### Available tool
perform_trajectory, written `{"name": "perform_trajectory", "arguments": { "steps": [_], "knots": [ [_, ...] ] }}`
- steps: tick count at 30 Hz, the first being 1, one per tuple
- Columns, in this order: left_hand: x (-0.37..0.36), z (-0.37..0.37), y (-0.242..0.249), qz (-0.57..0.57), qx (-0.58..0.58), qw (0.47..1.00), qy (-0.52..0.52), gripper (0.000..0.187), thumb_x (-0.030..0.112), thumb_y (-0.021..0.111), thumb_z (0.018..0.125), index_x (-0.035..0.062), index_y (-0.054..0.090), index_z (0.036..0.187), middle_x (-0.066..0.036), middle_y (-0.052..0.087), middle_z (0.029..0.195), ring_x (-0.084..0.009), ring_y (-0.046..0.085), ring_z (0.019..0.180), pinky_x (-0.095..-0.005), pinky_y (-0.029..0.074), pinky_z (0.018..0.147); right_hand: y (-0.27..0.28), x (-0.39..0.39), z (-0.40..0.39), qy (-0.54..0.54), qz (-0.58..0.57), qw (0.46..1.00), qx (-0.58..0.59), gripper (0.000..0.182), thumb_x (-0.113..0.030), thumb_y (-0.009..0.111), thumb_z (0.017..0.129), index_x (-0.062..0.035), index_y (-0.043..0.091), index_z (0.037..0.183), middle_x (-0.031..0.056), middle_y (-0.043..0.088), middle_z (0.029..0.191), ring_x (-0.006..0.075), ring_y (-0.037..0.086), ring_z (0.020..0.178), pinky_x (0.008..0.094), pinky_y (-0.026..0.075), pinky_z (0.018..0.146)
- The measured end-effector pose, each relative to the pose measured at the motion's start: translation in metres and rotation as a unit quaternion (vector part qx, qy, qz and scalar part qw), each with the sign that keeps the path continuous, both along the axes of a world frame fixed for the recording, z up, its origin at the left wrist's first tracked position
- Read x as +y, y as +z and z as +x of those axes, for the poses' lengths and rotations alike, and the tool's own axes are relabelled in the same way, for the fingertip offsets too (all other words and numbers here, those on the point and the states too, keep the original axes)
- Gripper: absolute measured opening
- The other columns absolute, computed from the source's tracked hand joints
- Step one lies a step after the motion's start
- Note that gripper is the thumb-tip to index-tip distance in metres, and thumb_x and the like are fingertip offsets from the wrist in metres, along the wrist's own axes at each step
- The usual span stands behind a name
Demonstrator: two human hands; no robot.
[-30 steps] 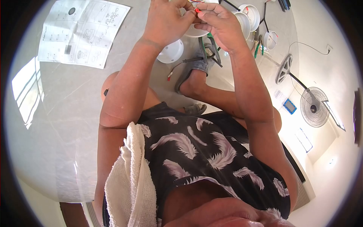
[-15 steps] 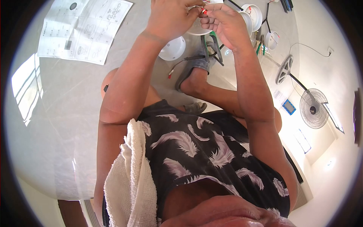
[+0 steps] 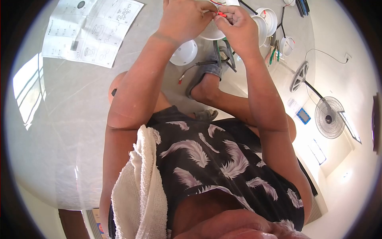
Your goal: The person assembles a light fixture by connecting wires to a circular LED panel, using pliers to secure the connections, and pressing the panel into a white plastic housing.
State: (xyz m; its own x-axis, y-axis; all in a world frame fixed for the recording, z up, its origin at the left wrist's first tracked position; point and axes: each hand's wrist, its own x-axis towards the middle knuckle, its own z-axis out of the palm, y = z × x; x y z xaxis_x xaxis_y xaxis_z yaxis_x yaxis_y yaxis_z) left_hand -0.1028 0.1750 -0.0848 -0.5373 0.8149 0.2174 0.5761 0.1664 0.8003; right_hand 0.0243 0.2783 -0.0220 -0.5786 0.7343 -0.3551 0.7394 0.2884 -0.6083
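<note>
My left hand [image 3: 185, 20] is closed, with thumb and fingertips pinched near a small red connector [image 3: 221, 14]. Facing it, my right hand [image 3: 240, 30] pinches that connector between thumb and fingers. A thin red wire [image 3: 217, 2] runs just above the fingertips. Exactly what the left fingertips grip is hidden. Beneath both hands shows the edge of a white round part [image 3: 212, 36]. Close by on the floor lies a white round cup with holes [image 3: 184, 53]. A dark cable ending in a red-tipped connector [image 3: 180, 82] lies nearer my legs.
A printed instruction sheet [image 3: 89, 32] lies at the left. White round shades [image 3: 267, 20] on black rods, another white shade [image 3: 286, 47] and pliers [image 3: 273, 53] are at the right. Farther right stand a fan [image 3: 329, 117] and a blue-framed device [image 3: 303, 115]. My foot [image 3: 203, 91] rests below my hands.
My right hand has turned, its fingers now curled closer around the red connector. Both hands have shifted slightly right and down in view; the surroundings shifted slightly too.
</note>
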Motion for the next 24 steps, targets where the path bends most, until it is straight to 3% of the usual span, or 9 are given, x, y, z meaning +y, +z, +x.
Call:
{"name": "perform_trajectory", "arguments": {
  "steps": [5, 7, 14, 17, 19, 22, 24],
  "knots": [
    [0.001, -0.002, 0.001, 0.024, 0.009, 1.000, 0.007, 0.017, 0.018, 0.082, 0.077, 0.0151, 0.081, 0.094, -0.027, 0.038, 0.151, -0.0583, 0.031, 0.141, -0.0602, 0.038, 0.113, -0.003, 0.005, 0.002, 0.036, 0.027, 0.999, 0.021, 0.029, -0.015, 0.076, 0.089, -0.0006, 0.070, 0.113, 0.0080, 0.077, 0.096, 0.0102, 0.072, 0.087, 0.0242, 0.056, 0.078],
    [0.001, -0.002, 0.001, 0.031, 0.015, 0.999, 0.005, 0.017, 0.018, 0.082, 0.077, 0.0146, 0.081, 0.093, -0.027, 0.038, 0.152, -0.0583, 0.031, 0.141, -0.0601, 0.038, 0.113, 0.009, 0.008, -0.004, 0.125, 0.053, 0.990, 0.024, 0.025, -0.009, 0.067, 0.092, -0.0002, 0.067, 0.115, 0.0161, 0.073, 0.094, 0.0223, 0.072, 0.082, 0.0357, 0.057, 0.075],
    [0.001, -0.005, 0.009, 0.026, 0.032, 0.999, 0.010, 0.015, 0.017, 0.080, 0.077, 0.0135, 0.081, 0.091, -0.028, 0.039, 0.150, -0.0582, 0.033, 0.140, -0.0597, 0.037, 0.115, -0.003, 0.009, -0.001, 0.167, 0.147, 0.973, 0.054, 0.029, -0.010, 0.072, 0.089, -0.0018, 0.068, 0.116, 0.0169, 0.073, 0.092, 0.0215, 0.073, 0.083, 0.0335, 0.057, 0.074],
    [0.002, -0.007, 0.009, 0.029, 0.041, 0.999, 0.015, 0.014, 0.017, 0.079, 0.076, 0.0122, 0.081, 0.089, -0.030, 0.043, 0.147, -0.0550, 0.035, 0.140, -0.0597, 0.035, 0.117, -0.008, 0.008, -0.001, 0.127, 0.100, 0.983, 0.089, 0.026, -0.007, 0.071, 0.089, -0.0001, 0.068, 0.114, 0.0121, 0.074, 0.090, 0.0164, 0.071, 0.081, 0.0299, 0.055, 0.073],
    [0.003, -0.010, 0.008, 0.040, 0.034, 0.999, 0.007, 0.013, 0.017, 0.079, 0.076, 0.0110, 0.080, 0.088, -0.031, 0.044, 0.145, -0.0532, 0.037, 0.140, -0.0598, 0.033, 0.118, -0.012, 0.008, 0.000, 0.024, -0.020, 0.996, 0.080, 0.022, -0.005, 0.069, 0.090, 0.0023, 0.068, 0.110, 0.0058, 0.072, 0.089, 0.0110, 0.066, 0.080, 0.0266, 0.053, 0.072],
    [0.003, -0.014, 0.003, 0.057, 0.030, 0.998, 0.004, 0.013, 0.016, 0.078, 0.076, 0.0090, 0.079, 0.087, -0.033, 0.046, 0.141, -0.0504, 0.039, 0.139, -0.0604, 0.030, 0.120, -0.010, 0.009, -0.002, -0.055, -0.113, 0.986, 0.114, 0.018, -0.005, 0.068, 0.092, 0.0039, 0.068, 0.108, 0.0019, 0.069, 0.090, 0.0082, 0.063, 0.079, 0.0244, 0.052, 0.072],
    [0.003, -0.015, 0.001, 0.064, 0.032, 0.997, 0.009, 0.013, 0.016, 0.078, 0.075, 0.0082, 0.079, 0.086, -0.034, 0.047, 0.140, -0.0495, 0.040, 0.139, -0.0609, 0.029, 0.120, -0.010, 0.014, 0.000, -0.051, -0.110, 0.987, 0.106, 0.018, -0.006, 0.067, 0.093, 0.0041, 0.067, 0.108, 0.0024, 0.069, 0.090, 0.0085, 0.063, 0.079, 0.0247, 0.052, 0.072]
  ]
}}
